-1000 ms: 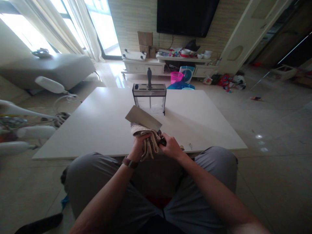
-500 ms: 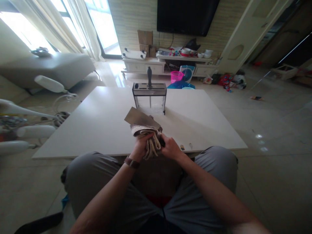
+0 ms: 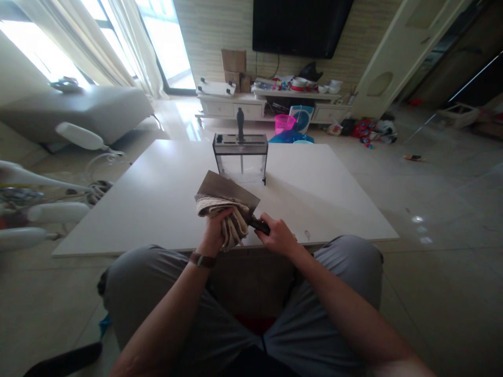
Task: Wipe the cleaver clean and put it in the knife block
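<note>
My right hand (image 3: 278, 235) is closed round the dark handle of a cleaver (image 3: 230, 189). Its broad grey blade points to the far left, above the white table (image 3: 326, 193). In my left hand (image 3: 215, 230) is a folded beige-and-brown cloth (image 3: 234, 225), bunched below the thumb and pressed along the blade's near edge. The cloth covers part of the blade and most of my left fingers. Just beyond the blade stands a knife block (image 3: 241, 157) with clear sides and a dark frame; one black-handled knife (image 3: 240, 124) is upright in it.
A small pale object (image 3: 307, 235) lies near the table's front edge, right of my right hand. White lamp-like arms (image 3: 80, 135) reach in beside the table's left edge. A pink basket (image 3: 284, 124) and a low cabinet (image 3: 251, 108) stand beyond the table.
My left hand and the cloth have moved left along the blade, baring more of the handle. My right hand has shifted slightly right with the cleaver's handle.
</note>
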`<state>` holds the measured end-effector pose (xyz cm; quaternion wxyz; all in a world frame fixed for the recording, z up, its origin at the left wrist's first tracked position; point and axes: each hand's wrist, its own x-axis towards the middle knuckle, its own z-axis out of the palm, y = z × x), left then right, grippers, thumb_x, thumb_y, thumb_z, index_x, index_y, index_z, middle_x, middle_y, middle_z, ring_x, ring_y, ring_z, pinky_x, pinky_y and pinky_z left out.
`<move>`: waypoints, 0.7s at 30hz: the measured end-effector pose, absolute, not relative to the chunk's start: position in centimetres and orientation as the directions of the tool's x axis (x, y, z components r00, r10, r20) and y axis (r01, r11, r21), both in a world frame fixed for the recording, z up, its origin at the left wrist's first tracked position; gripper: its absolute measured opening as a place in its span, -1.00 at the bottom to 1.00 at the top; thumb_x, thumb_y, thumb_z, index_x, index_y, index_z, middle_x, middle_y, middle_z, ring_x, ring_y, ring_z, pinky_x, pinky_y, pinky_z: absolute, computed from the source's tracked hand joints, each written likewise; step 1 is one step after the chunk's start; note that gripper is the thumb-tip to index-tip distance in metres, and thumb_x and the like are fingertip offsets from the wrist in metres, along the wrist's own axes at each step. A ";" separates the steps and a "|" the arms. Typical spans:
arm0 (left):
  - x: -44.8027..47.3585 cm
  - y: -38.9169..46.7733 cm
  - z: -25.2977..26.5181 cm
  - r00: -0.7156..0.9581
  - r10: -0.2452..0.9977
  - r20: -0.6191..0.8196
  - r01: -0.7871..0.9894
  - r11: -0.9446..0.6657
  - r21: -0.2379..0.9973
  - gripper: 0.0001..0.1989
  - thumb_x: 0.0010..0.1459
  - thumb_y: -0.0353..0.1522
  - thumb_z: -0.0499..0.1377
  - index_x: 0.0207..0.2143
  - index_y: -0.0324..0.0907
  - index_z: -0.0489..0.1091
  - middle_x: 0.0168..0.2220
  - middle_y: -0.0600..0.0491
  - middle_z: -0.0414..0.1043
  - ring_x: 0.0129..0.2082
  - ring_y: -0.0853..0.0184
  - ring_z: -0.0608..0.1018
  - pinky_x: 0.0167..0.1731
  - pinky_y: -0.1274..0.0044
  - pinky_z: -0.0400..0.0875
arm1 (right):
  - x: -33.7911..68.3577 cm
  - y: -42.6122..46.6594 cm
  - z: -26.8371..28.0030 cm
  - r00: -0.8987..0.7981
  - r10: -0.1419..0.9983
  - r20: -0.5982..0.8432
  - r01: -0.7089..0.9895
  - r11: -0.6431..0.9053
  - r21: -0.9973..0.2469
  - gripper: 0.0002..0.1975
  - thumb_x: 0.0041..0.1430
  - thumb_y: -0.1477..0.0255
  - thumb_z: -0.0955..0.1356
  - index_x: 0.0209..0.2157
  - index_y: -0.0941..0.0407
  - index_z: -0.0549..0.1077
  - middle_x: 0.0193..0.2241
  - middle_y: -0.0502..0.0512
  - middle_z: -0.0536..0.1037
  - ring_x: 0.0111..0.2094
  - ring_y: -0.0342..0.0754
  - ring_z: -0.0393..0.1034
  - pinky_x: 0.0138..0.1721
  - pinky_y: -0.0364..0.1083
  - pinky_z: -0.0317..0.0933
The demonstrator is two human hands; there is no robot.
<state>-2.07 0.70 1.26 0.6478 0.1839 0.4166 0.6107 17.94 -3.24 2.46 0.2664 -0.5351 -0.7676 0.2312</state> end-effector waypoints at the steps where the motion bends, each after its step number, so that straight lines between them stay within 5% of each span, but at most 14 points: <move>1: -1.9 0.6 1.1 -0.065 0.941 -0.332 -0.659 0.209 0.723 -0.63 -0.17 -0.40 0.49 -0.26 -0.21 0.52 -0.33 0.04 0.66 -0.42 0.28 0.66 -0.31 0.46 0.60 | 17.8 -3.3 2.3 -0.306 0.939 0.156 0.701 0.332 -0.631 -0.86 0.22 0.37 0.40 -0.17 0.03 0.46 -0.36 0.09 0.63 -0.33 0.08 0.51 -0.32 -0.10 0.12; 9: -0.8 0.5 0.3 -0.132 0.939 -0.319 -0.670 0.152 0.726 -0.60 -0.19 -0.39 0.51 -0.26 -0.22 0.50 -0.35 0.06 0.64 -0.45 0.30 0.65 -0.34 0.48 0.57 | 17.1 -3.4 1.7 -0.361 0.923 0.137 0.679 0.360 -0.640 -0.69 0.23 0.41 0.39 0.02 0.01 0.49 -0.22 0.13 0.68 -0.19 0.11 0.54 -0.24 -0.10 0.20; 21: -4.2 2.3 2.1 -0.134 0.916 -0.379 -0.745 0.159 0.648 -0.75 0.00 -0.45 0.39 -0.22 -0.22 0.50 -0.31 0.00 0.67 -0.40 0.23 0.70 -0.31 0.42 0.65 | 18.1 -2.8 2.7 -0.407 0.900 0.157 0.672 0.411 -0.616 -0.93 0.22 0.39 0.40 -0.26 0.03 0.42 -0.47 0.00 0.50 -0.42 -0.03 0.37 -0.34 -0.12 0.02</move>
